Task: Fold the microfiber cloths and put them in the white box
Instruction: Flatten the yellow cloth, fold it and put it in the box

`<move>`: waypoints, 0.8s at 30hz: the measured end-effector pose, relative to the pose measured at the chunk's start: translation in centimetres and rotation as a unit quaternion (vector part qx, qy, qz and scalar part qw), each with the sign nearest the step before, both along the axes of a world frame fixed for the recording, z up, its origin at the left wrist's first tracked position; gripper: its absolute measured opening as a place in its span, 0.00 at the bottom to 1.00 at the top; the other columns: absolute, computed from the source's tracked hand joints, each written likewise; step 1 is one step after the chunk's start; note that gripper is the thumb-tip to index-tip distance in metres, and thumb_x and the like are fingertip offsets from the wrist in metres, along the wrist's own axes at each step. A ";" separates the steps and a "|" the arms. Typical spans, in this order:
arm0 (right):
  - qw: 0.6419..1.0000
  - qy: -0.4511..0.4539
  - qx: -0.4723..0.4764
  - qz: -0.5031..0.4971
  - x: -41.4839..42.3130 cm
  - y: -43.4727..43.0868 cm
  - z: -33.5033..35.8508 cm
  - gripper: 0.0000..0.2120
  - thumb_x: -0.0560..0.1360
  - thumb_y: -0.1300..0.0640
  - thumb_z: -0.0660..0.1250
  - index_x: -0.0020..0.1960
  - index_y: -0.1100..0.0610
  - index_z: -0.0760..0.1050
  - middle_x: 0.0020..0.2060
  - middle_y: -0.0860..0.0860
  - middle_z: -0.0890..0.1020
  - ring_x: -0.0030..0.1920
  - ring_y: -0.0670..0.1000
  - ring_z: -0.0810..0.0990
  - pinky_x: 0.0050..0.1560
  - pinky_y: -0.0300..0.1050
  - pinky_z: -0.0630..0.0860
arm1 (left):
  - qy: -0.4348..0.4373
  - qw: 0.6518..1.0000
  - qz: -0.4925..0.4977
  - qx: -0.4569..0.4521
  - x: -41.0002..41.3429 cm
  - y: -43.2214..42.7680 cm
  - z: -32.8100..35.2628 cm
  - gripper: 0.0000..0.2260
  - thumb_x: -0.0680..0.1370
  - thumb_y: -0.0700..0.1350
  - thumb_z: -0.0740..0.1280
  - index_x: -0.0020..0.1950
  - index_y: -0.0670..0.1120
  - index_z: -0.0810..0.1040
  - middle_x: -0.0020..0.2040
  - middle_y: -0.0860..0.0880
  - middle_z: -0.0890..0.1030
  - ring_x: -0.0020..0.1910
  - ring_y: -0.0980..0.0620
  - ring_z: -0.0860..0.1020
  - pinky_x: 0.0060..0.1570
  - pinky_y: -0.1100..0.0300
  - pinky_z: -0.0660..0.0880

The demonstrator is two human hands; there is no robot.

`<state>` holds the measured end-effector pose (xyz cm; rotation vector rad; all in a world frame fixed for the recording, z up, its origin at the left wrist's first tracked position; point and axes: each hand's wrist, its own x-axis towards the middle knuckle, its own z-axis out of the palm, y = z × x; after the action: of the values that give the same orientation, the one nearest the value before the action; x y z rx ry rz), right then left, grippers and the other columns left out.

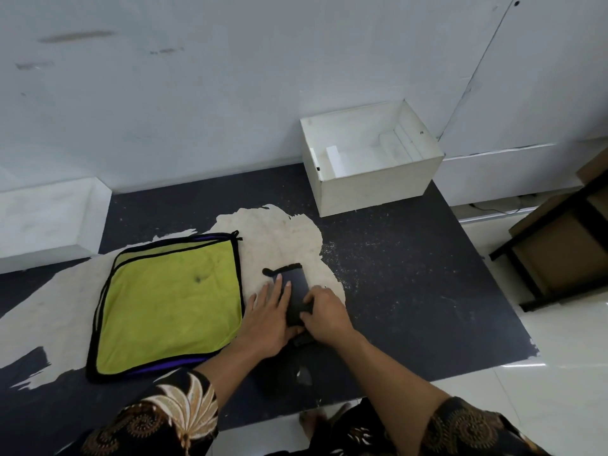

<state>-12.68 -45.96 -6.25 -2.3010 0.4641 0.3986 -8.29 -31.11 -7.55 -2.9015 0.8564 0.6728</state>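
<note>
From the head camera, the main risk is that the fold comes undone. The dark cloth (296,284) is soft and already doubled into a narrow strip. If the left hand (266,324) lifts before the right hand (324,315) has laid its layer down, the layers will probably spring apart or go askew. The bundle would then be too loose to sit neatly in the white box (371,189).

A second risk is the colour. The cloth is almost the same shade as the desk (411,274), so an uneven edge is easy to miss. Its black hem loop sticks out at the far end and could catch during the carry. The box stands well apart, at the back right corner against the wall, so a weak grip might let the bundle unroll on the way.

The left hand's fingers (278,287) are straight and slightly spread, pressing flat on the far half of the cloth. The right hand's fingers (307,319) are curled and pinch the rolled near edge, with knuckles up. Both hands touch the cloth, just beside each other.

The green cloth (171,301) lies unfolded to the left on a purple cloth (164,366), near the left hand but not touching it. No cloth shows inside the box.
</note>
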 end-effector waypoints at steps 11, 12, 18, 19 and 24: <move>0.945 0.061 0.275 -0.168 0.6 0.3 1.0 0.05 0.71 0.58 0.72 0.40 0.56 0.77 0.37 0.53 0.81 0.38 0.50 0.79 0.38 0.46 0.76 | 0.110 0.975 0.059 -0.184 -0.3 0.7 2.1 0.45 0.78 0.48 0.66 0.77 0.46 0.33 0.81 0.46 0.42 0.79 0.49 0.46 0.77 0.56 0.49; 0.930 0.055 0.316 -0.182 0.3 0.2 1.6 0.02 0.72 0.60 0.71 0.43 0.57 0.78 0.39 0.54 0.83 0.39 0.50 0.81 0.37 0.45 0.77 | 0.132 0.958 0.108 -0.232 -0.3 0.6 2.5 0.44 0.77 0.45 0.66 0.78 0.47 0.33 0.81 0.45 0.47 0.79 0.48 0.51 0.76 0.55 0.53; 0.863 -0.025 0.459 -0.211 -0.1 -1.9 4.8 0.15 0.73 0.67 0.66 0.59 0.57 0.78 0.50 0.55 0.86 0.52 0.57 0.84 0.55 0.60 0.80 | 0.243 0.802 0.277 -0.469 -0.3 -1.7 6.6 0.36 0.79 0.52 0.67 0.79 0.53 0.48 0.71 0.53 0.71 0.65 0.56 0.75 0.59 0.63 0.75; 0.860 -0.044 0.463 -0.210 -0.1 -2.4 5.4 0.16 0.73 0.69 0.66 0.59 0.57 0.78 0.50 0.56 0.85 0.53 0.57 0.84 0.55 0.60 0.80 | 0.240 0.802 0.253 -0.484 -0.2 -2.2 7.3 0.31 0.78 0.54 0.68 0.76 0.57 0.56 0.65 0.55 0.77 0.61 0.56 0.78 0.56 0.62 0.77; 0.847 -0.119 0.461 -0.235 0.4 -5.5 7.9 0.16 0.73 0.70 0.66 0.59 0.60 0.78 0.51 0.61 0.84 0.53 0.62 0.83 0.57 0.64 0.78 | 0.220 0.810 0.188 -0.511 0.6 -5.2 10.1 0.18 0.75 0.48 0.73 0.64 0.51 0.78 0.54 0.54 0.84 0.52 0.56 0.83 0.53 0.54 0.81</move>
<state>-12.25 -51.46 1.69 -1.2173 0.5354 0.0449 -7.65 -36.27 2.53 -4.0535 0.8543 1.2810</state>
